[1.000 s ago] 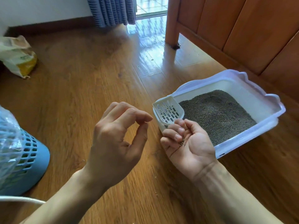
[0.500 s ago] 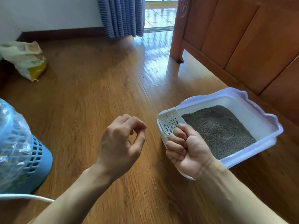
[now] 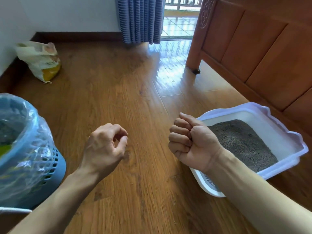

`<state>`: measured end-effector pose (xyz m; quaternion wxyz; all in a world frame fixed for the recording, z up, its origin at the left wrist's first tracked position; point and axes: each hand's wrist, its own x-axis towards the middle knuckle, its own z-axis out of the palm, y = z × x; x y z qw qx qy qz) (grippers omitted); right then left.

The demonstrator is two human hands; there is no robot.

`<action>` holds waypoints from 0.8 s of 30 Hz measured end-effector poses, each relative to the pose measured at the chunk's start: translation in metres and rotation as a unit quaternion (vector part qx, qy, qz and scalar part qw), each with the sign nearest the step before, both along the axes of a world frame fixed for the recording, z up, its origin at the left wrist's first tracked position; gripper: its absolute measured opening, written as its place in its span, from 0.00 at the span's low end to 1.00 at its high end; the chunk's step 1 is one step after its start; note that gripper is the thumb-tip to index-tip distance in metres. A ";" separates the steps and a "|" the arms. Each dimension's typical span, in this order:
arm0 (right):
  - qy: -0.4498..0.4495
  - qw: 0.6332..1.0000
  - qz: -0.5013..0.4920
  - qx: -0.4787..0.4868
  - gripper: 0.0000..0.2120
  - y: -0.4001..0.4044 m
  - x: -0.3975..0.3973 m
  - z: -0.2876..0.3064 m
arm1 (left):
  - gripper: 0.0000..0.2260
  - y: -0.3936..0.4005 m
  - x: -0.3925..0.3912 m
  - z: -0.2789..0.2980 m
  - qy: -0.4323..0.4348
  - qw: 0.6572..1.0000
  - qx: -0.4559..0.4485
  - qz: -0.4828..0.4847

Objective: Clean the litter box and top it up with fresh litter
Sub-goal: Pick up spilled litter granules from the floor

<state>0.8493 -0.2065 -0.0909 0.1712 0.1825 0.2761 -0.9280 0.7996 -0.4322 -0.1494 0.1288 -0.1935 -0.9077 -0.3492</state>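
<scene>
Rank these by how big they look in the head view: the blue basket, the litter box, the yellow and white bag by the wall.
1. Blue basket, cut off by the frame edge and nearest the camera.
2. Litter box, close in apparent size to the basket, so the order of these two is unsure.
3. Yellow and white bag, clearly smallest, but also farthest away.

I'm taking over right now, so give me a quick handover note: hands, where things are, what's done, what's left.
Left hand: loosely curled, nothing seen in it. Right hand: fist above the box's near corner; contents hidden.
Box on the floor, litter inside; scoop at its near end, under the right forearm. Bin left; bag by the wall.
Done: unclear; no clumps visible. Left: likely top-up from bag.
</scene>
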 end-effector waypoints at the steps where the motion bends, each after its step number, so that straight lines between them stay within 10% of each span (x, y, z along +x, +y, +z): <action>1: -0.001 1.000 0.004 -0.002 0.23 -0.004 0.000 0.000 | 0.04 -0.003 -0.001 -0.003 -0.006 1.000 0.004 0.006; 24: -0.077 0.991 -0.100 -0.042 0.18 0.000 -0.011 -0.061 | 0.03 -0.047 -0.030 -0.031 -0.095 0.971 -0.214 0.042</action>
